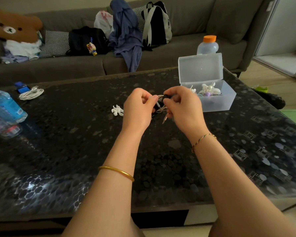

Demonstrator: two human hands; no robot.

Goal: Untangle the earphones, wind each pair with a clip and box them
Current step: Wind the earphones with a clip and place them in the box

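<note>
Working mid-air over the table, just in front of the open box. Pinching a pale strand of the earphones between thumb and forefinger of the left hand, other fingers curled in behind. Gripping what looks like a dark clip in the right hand, fingers curled close round it and part of the bundle. Leaving the jack plug dangling loose underneath. Probably mid-wind here, though impossible to count the turns already on.

Now the hazards. Could easily catch that hanging plug in the next loop and knot everything up again. Could lose the whole coil by slackening the left pinch too soon, with springy cable likely to unwind at once. Could kink the thin lead by hauling hard against the clip. Worth minding the white clip lying on the table just beside the left hand, well within range of a careless wrist. Worth minding the box wall too, so near the right knuckles.
</note>
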